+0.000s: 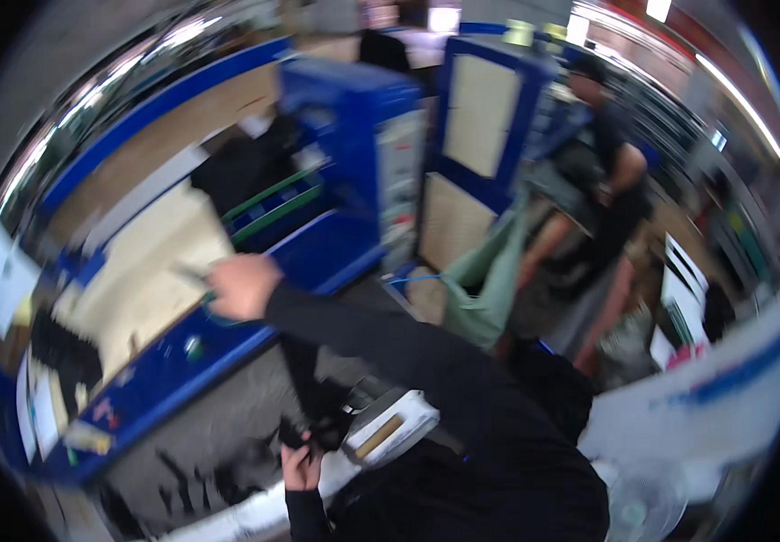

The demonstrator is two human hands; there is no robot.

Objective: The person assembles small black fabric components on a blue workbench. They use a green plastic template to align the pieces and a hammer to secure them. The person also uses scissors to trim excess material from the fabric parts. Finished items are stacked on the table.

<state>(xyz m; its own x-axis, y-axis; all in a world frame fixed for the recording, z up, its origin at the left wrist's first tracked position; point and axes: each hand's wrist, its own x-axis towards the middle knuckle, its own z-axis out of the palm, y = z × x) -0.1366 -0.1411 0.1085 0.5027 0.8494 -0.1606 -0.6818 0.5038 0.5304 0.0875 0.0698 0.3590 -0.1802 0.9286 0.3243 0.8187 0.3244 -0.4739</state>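
Note:
My right hand (243, 285) reaches out to the left over the blue-edged worktable, its fingers closed. A grey pointed tip sticks out in front of it and a bit of teal shows under the fingers. This looks like a small bladed tool, too blurred to name surely. Low in the middle, my left hand (299, 468) is closed on a black piece of fabric (296, 432). Right beside that hand is a white machine head with a tan panel (392, 428). A pale board (159, 257) lies on the worktable beyond my right hand.
A green-edged tray (277, 210) and black cloth (250, 163) lie at the worktable's back. Black pieces (182, 488) lie at the lower left. A pale green bag (489, 280) hangs centre right. Beyond it, another person (602, 163) works. A fan (647, 501) stands lower right.

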